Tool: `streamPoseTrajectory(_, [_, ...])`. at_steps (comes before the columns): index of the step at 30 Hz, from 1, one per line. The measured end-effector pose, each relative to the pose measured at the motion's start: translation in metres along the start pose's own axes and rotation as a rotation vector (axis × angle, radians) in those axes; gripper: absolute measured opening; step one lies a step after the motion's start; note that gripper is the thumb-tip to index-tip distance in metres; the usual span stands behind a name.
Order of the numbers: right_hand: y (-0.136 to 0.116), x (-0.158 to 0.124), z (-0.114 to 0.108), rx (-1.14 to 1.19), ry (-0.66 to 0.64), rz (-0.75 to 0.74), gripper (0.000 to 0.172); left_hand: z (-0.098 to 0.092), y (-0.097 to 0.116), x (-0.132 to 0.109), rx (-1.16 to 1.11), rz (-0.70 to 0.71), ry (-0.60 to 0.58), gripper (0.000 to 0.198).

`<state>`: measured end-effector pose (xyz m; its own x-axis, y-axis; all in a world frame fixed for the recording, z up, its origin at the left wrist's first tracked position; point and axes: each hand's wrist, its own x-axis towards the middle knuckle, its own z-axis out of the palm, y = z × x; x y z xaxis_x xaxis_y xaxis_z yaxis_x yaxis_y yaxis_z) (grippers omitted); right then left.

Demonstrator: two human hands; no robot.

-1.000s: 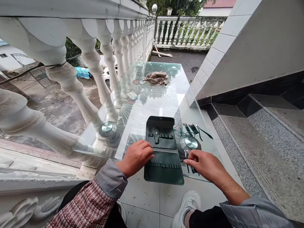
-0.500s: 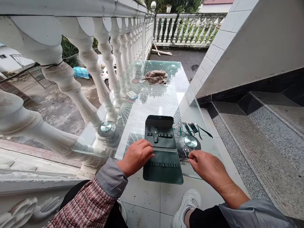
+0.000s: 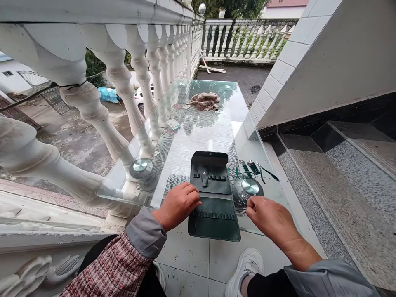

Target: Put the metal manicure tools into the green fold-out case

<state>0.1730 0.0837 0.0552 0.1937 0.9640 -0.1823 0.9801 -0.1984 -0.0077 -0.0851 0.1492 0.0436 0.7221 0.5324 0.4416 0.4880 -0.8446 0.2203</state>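
Right hand (image 3: 269,214) sits slightly further right than a second ago, left hand (image 3: 181,204) on open dark-green case (image 3: 214,229) overhanging table's (image 3: 201,134) near edge; both curled, can't tell if pinching.

The case (image 3: 216,204) is dark green, the sleeve (image 3: 116,262) red-and-white checked, the cloth (image 3: 204,101) brown.

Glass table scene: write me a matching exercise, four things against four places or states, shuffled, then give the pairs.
Things
1. Manicure case
2. Crumpled cloth
3. Left hand
4. Nail clippers

Places or states
A. At the case's left edge
B. Toward the far end of the glass table
C. Lying open, with rows of loops
D. Right of the case's upper half

Pairs: 1-C, 2-B, 3-A, 4-D
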Motion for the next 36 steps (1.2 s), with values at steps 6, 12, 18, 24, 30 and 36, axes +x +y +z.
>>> streamPoseTrajectory(6, [0.002, -0.001, 0.005, -0.029, 0.059, -0.053, 0.018, 0.0, 0.0, 0.001, -0.001, -0.011, -0.02, 0.016])
streamPoseTrajectory(12, [0.006, -0.002, 0.005, 0.236, 0.203, -0.067, 0.013, -0.002, 0.0, 0.0, 0.007, -0.087, -0.037, 0.016])
streamPoseTrajectory(18, [-0.017, -0.002, 0.003, 0.911, -0.066, -0.073, 0.021, 0.0, -0.002, -0.001, 0.031, -0.127, -0.057, 0.011])
streamPoseTrajectory(24, [-0.042, -0.007, -0.007, 1.345, -0.314, -0.045, 0.051, 0.001, -0.002, -0.001, 0.043, -0.127, -0.079, 0.008])
streamPoseTrajectory(30, [-0.053, -0.005, -0.009, 1.39, -0.363, -0.072, 0.053, -0.001, -0.003, -0.003, 0.048, -0.126, -0.078, 0.008])
streamPoseTrajectory(36, [-0.039, 0.003, -0.009, 1.502, -0.099, 0.027, 0.052, -0.003, -0.004, -0.005, 0.05, -0.132, -0.1, 0.007])
